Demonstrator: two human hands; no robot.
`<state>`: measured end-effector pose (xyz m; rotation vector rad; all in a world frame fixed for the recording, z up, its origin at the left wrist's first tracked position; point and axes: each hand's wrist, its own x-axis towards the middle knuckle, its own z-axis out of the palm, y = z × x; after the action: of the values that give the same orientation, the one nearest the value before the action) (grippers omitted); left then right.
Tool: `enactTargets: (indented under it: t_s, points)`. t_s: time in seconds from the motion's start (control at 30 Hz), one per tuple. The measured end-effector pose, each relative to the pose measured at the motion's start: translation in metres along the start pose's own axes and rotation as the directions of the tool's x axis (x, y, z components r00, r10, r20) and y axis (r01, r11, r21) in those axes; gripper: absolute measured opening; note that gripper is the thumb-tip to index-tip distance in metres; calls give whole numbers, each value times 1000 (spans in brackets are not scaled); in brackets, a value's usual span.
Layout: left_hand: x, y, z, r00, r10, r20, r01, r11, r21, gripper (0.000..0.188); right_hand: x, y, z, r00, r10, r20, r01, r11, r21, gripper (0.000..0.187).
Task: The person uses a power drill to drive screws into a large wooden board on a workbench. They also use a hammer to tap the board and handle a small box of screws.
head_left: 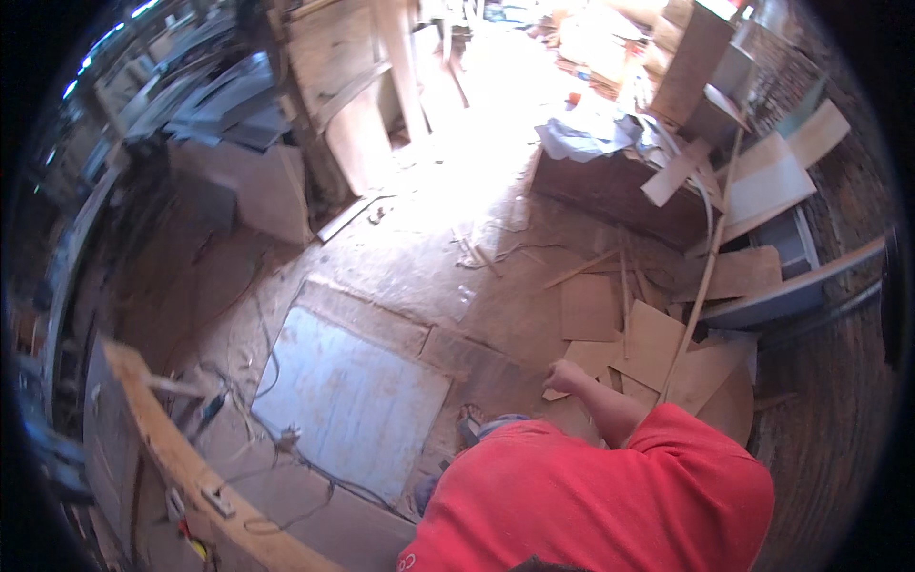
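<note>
Looking down, I see the dusty floor first, and it is the biggest thing here. My red shirt fills much of the bottom. Up and to the right sits a dark box with crumpled paper on top. A big pale panel lies flat on the floor to my left, with a black cord by its near edge. A bent-looking plank runs along the lower left. Close to my right hand are thin tan boards, lying over each other in a loose heap just beyond it and to the right. A long pole slants across them. My fingers look curled in, but they are small and blurry, so I cannot tell if they are clamped on anything. I cannot tell if my hand touches a board either; it may just be above one. My left hand is out of sight. I think the step in hand is being near the heap with my arm out, and no more than that is plain. To take a board well, I would need a clear edge and care around the pole.
</note>
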<state>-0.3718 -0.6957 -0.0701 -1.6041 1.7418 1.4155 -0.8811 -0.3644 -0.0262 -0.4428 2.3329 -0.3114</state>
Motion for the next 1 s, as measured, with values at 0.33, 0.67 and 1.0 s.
enactTargets:
  t_s: [0.33, 0.67, 1.0]
  points:
    - [183, 272, -43, 997, -12, 82, 18, 997, -78, 37, 79, -3, -117, 938, 240, -252, -88, 864, 496, 39]
    - [334, 559, -20, 931, -95, 353, -123, 827, 548, 33, 33, 65, -102, 620, 709, 335, -715, 337, 612, 24]
    - [385, 964, 176, 935, 88, 345, -258, 834, 488, 39, 147, 166, -139, 468, 839, 277, -500, -7, 866, 22]
